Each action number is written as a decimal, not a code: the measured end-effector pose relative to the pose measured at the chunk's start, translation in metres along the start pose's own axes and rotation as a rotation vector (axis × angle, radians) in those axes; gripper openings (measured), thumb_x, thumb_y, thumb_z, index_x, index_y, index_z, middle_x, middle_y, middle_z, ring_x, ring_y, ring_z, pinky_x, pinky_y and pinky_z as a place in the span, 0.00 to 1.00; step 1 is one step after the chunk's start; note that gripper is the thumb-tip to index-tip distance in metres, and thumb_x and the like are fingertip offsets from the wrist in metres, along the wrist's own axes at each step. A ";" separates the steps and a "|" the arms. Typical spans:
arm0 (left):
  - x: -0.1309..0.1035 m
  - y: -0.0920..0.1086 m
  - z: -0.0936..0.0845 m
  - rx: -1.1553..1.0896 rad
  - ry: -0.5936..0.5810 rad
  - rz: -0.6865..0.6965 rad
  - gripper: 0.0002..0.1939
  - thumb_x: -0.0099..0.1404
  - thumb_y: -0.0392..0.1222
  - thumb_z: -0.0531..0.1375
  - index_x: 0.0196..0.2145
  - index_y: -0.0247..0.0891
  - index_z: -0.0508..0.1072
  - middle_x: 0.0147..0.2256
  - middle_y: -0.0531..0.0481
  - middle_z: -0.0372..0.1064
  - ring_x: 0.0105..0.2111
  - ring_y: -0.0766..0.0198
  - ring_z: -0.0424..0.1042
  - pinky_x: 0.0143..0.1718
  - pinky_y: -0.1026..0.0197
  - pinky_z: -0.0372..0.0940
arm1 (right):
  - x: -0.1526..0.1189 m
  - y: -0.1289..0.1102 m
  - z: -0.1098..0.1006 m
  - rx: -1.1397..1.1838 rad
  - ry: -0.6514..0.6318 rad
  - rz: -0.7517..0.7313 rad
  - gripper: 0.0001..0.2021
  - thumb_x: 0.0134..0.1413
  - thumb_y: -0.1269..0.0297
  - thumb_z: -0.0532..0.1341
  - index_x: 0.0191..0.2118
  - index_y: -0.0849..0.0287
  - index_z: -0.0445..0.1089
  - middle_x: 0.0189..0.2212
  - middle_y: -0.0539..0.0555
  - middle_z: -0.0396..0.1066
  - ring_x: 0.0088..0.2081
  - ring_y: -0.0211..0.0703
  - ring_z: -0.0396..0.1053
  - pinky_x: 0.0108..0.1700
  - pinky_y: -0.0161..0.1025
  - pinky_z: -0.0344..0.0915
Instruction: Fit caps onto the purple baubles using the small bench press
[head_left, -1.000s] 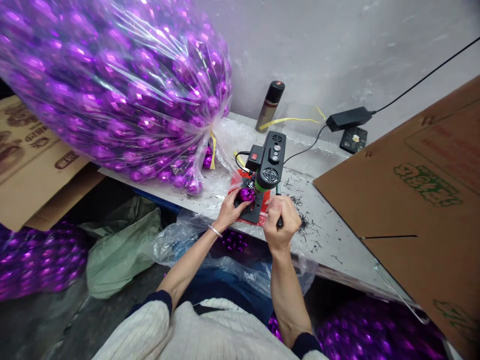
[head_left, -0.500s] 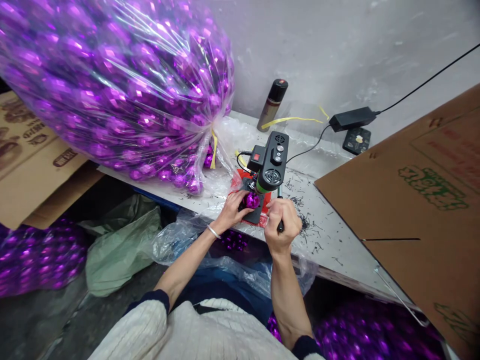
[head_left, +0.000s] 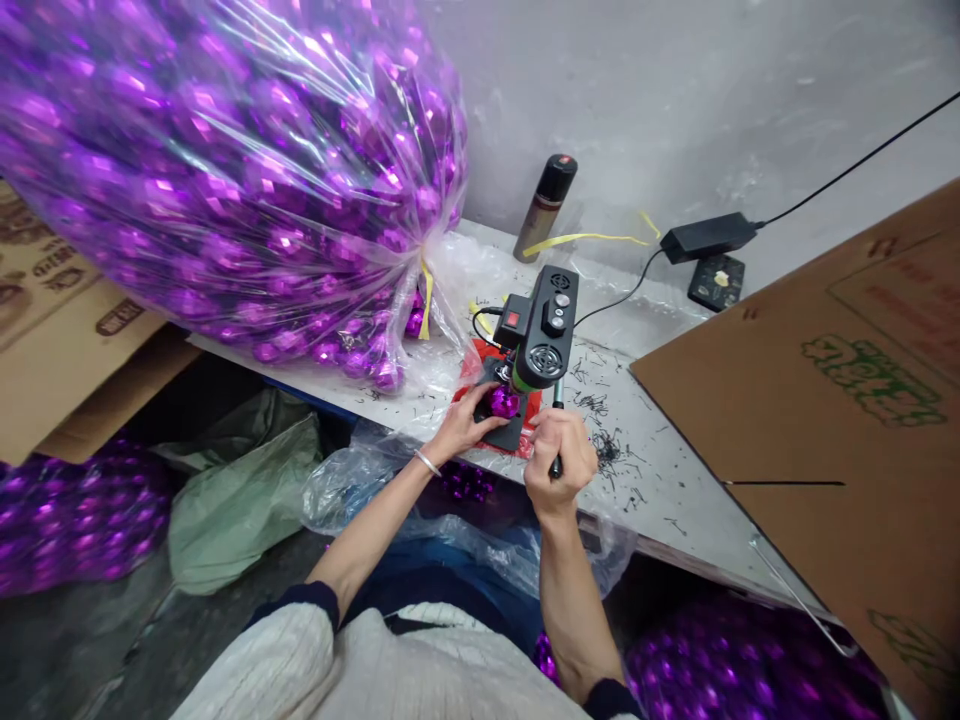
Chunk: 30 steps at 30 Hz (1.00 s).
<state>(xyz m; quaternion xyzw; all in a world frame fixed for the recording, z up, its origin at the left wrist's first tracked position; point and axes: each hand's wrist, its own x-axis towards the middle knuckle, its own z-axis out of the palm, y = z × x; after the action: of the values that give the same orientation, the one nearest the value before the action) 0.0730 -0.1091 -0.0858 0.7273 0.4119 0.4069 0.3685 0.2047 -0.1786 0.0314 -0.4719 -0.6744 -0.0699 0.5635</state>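
Observation:
My left hand (head_left: 466,425) grips a shiny purple ball (head_left: 503,401), thumb and fingers on either side of it. The ball sits under the head of a small black bench drill press (head_left: 549,325), over its dark base plate (head_left: 506,434). Wrapped around the black-tipped lever (head_left: 556,466) at the press's right side is my right hand (head_left: 561,455), closed in a fist. Red plastic sheet (head_left: 466,394) lies beneath the base. The contact point between the press and the ball is hidden under the head.
A large clear bag of purple balls (head_left: 247,200) fills the left. Behind the press stand a spray can (head_left: 546,208) and a power adapter (head_left: 709,237) with its cord. A cardboard box (head_left: 825,400) bounds the right. Thin black shavings (head_left: 609,447) litter the worktop (head_left: 660,480).
My right hand and the lever end have shifted slightly downward and left. My left hand still holds the ball under the press. The view has moved a little.

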 end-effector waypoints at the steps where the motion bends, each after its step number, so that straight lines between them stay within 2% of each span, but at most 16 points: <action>1: 0.000 -0.001 -0.001 -0.008 -0.003 0.003 0.30 0.65 0.49 0.66 0.61 0.40 0.65 0.56 0.40 0.71 0.56 0.52 0.72 0.58 0.50 0.66 | -0.003 0.002 0.002 -0.001 0.007 -0.008 0.11 0.62 0.76 0.53 0.30 0.56 0.64 0.27 0.51 0.70 0.31 0.38 0.70 0.34 0.36 0.64; 13: -0.001 -0.004 0.001 -0.083 0.016 -0.014 0.30 0.62 0.49 0.68 0.58 0.39 0.67 0.53 0.41 0.73 0.53 0.53 0.74 0.55 0.51 0.69 | -0.035 0.022 0.019 0.006 0.082 -0.025 0.11 0.64 0.71 0.50 0.30 0.56 0.63 0.29 0.51 0.69 0.30 0.38 0.68 0.34 0.38 0.65; 25: -0.002 -0.003 0.001 -0.068 0.019 -0.022 0.30 0.62 0.49 0.69 0.58 0.39 0.67 0.53 0.42 0.73 0.53 0.53 0.74 0.56 0.51 0.69 | -0.024 0.013 0.008 -0.029 0.028 0.005 0.11 0.61 0.76 0.51 0.29 0.56 0.64 0.28 0.51 0.71 0.30 0.37 0.70 0.33 0.36 0.65; 30: -0.003 -0.003 0.001 -0.043 0.023 -0.019 0.30 0.62 0.48 0.69 0.58 0.40 0.67 0.54 0.42 0.72 0.54 0.53 0.73 0.57 0.50 0.68 | -0.029 0.016 0.012 -0.012 0.047 -0.011 0.11 0.62 0.74 0.51 0.29 0.56 0.63 0.29 0.51 0.71 0.30 0.37 0.69 0.33 0.36 0.65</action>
<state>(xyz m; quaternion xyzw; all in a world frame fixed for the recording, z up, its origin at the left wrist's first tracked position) 0.0724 -0.1106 -0.0898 0.7105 0.4140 0.4207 0.3831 0.2056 -0.1781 -0.0041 -0.4700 -0.6630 -0.0879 0.5761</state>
